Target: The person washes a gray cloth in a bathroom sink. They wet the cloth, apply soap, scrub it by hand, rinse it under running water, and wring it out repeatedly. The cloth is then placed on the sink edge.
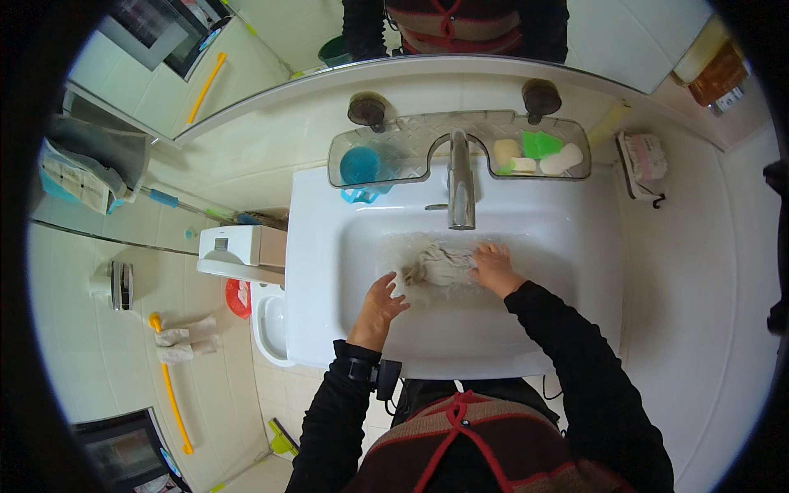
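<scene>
A wet, crumpled pale grey cloth (446,264) lies in cloudy water in the white sink (460,342), below the chrome tap (462,182). One end, on the left, is darker and brownish. My right hand (494,269) touches the cloth's right end, fingers apart and bent a little over it. To the left of the cloth, my left hand (380,309) is held over the basin with fingers spread and nothing in them. A small gap separates it from the cloth.
Behind the tap, a clear shelf (403,135) carries a blue cup (360,166) and several soap pieces (561,159). A mirror edge (460,66) runs along the back. At left are a white box-shaped holder (240,246) and a yellow rail (169,403).
</scene>
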{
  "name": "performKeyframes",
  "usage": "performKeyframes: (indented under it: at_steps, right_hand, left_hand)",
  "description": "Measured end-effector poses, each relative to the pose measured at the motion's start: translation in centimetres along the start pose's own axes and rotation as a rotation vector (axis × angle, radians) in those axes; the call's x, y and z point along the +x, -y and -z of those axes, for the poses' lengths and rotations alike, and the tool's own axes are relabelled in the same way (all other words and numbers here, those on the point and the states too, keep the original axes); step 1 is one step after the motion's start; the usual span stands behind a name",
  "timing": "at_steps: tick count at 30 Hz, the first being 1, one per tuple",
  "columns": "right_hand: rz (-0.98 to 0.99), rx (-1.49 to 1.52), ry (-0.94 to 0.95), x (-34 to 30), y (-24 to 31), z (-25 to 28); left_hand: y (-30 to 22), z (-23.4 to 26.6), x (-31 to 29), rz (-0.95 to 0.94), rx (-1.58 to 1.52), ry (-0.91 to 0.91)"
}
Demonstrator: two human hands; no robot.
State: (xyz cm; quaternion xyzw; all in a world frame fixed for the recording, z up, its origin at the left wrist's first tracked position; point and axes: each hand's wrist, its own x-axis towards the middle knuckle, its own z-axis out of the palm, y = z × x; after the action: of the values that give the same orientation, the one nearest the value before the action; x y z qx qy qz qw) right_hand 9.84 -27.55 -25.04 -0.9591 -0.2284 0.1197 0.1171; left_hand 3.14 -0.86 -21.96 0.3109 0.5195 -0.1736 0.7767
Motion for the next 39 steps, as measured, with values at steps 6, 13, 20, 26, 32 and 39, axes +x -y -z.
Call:
performKeyframes:
  at_steps: [6, 13, 20, 26, 32, 39]
  right_hand:
    - [0.208, 0.033, 0.021, 0.5, 0.2, -0.6]
    - [0.265, 0.82, -0.147, -1.5, 6.8, 9.6]
    - [0.034, 1.208, -0.014, -0.3, 5.0, 13.3]
    - [0.187, 0.383, 0.052, -0.7, 2.7, 9.2]
    - [-0.054, 0.272, -0.034, -0.5, -0.3, 2.1]
    - [0.037, 0.463, -0.058, -0.7, 3.5, -0.6]
  left_hand:
    - [1.2, 1.3, 1.6, -0.081, 0.253, 0.24]
    - [2.1, -4.9, -2.9, -0.728, 0.984, 0.525]
    - [-3.1, -7.1, -8.2, -0.627, 0.903, 0.73]
    - [-3.5, -8.7, -10.9, -0.624, 0.656, 0.711]
    - [-3.1, -1.9, -3.0, -0.559, 0.618, 0.178]
    - [0.9, -0.6, 0.1, 0.037, 0.111, 0.072]
